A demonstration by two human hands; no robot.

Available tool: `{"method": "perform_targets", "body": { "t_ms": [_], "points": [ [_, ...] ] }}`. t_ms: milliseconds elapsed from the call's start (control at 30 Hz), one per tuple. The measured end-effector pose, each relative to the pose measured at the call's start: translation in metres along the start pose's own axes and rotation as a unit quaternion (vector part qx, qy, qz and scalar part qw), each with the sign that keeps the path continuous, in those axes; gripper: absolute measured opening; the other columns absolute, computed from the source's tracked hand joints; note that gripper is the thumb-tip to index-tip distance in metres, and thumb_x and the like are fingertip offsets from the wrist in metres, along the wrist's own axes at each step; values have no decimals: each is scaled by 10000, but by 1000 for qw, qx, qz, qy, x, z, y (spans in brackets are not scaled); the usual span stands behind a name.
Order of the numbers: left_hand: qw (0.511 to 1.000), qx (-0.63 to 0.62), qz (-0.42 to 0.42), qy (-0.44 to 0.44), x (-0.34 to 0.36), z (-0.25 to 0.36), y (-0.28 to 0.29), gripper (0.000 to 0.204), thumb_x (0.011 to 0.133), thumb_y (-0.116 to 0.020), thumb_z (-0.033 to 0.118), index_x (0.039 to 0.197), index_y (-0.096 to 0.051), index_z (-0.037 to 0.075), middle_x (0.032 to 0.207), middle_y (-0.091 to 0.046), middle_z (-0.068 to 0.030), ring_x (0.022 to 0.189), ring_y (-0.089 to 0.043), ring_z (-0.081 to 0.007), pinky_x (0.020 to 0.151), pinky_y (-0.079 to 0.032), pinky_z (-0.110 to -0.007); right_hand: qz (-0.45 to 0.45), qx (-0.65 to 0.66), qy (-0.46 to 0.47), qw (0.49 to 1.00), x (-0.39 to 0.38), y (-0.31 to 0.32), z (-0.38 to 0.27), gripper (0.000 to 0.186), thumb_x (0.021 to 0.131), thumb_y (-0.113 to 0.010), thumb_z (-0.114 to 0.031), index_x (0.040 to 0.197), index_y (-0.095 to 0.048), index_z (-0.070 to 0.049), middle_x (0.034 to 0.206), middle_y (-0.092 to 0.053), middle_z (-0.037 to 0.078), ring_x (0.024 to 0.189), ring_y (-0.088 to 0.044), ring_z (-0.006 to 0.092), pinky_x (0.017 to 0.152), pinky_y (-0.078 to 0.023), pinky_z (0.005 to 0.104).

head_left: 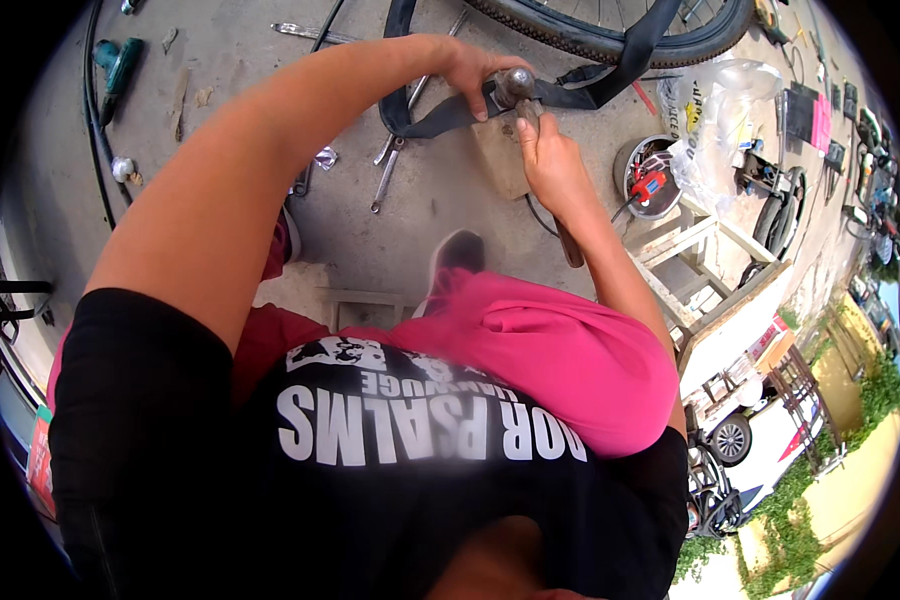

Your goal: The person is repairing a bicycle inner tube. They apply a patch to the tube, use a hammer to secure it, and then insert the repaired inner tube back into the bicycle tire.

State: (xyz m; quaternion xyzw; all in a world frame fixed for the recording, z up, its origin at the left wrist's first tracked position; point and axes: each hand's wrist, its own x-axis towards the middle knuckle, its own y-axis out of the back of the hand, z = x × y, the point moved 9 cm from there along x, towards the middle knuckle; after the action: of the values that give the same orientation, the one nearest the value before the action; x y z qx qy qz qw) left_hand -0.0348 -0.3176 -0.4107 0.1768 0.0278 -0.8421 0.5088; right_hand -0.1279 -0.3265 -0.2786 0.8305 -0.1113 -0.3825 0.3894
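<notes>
My right hand (555, 165) is wrapped round the wooden handle of a hammer (515, 84), whose metal head rests on or just above a black inner tube (440, 122). The handle's lower end sticks out below my fist. Close beside the hammer head, my left hand (467, 75) presses fingers and thumb on the tube, keeping it over a pale block (500, 160). The tube loops up both sides toward a bicycle wheel (610, 45) lying at the far side. What lies right under the hammer head is hidden.
Spanners (388, 175) lie on the concrete floor left of the block. To the right stand a round pan (632, 160) with a red object, a clear plastic bag (735, 100) and a wooden frame (705, 250). A green power tool (120, 75) lies far left beside a black hose.
</notes>
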Motion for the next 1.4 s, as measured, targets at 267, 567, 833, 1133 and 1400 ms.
{"method": "perform_targets", "body": {
  "t_ms": [267, 567, 833, 1133, 1400],
  "points": [
    [994, -63, -25, 87, -10, 6, -10, 973, 575, -880, 142, 1414, -389, 104, 1279, -569, -136, 1224, -506, -281, 1047, -389, -391, 2, 6, -9, 1000, -5, -4, 12, 451, 1009, -365, -384, 1016, -482, 52, 856, -601, 375, 865, -571, 551, 748, -448, 573],
    [1000, 12, 20, 1, 1, 4, 2, 914, 567, -894, 240, 1344, -452, 47, 1285, -539, -160, 1216, -501, -307, 1032, -394, -379, 73, 6, 19, 997, 4, 3, 23, 449, 1017, -371, -411, 950, -488, 17, 695, -586, 298, 672, -583, 497, 603, -451, 533],
    [1000, -5, 29, -5, -9, 15, 4, 947, 579, -888, 251, 1366, -398, 56, 1251, -563, -177, 1190, -527, -316, 1005, -418, -371, 34, 32, -16, 999, 6, 9, 19, 469, 1011, -367, -400, 1002, -485, 54, 802, -599, 330, 759, -591, 489, 666, -460, 532],
    [997, 27, 12, 65, -4, 7, 1, 1017, 596, -875, 142, 1438, -305, 118, 1227, -597, -151, 1148, -568, -259, 986, -464, -362, 35, 73, -32, 996, 10, 3, 36, 471, 1008, -378, -432, 1000, -498, 23, 722, -588, 255, 603, -583, 370, 540, -453, 452],
    [997, -29, 26, 71, -11, -2, 6, 1038, 614, -867, 110, 1459, -263, 119, 1239, -584, -149, 1151, -555, -237, 985, -463, -336, 29, 147, -31, 988, 9, 1, 40, 496, 995, -387, -420, 1073, -518, 52, 912, -600, 377, 920, -567, 548, 794, -448, 564]
  ]
}}
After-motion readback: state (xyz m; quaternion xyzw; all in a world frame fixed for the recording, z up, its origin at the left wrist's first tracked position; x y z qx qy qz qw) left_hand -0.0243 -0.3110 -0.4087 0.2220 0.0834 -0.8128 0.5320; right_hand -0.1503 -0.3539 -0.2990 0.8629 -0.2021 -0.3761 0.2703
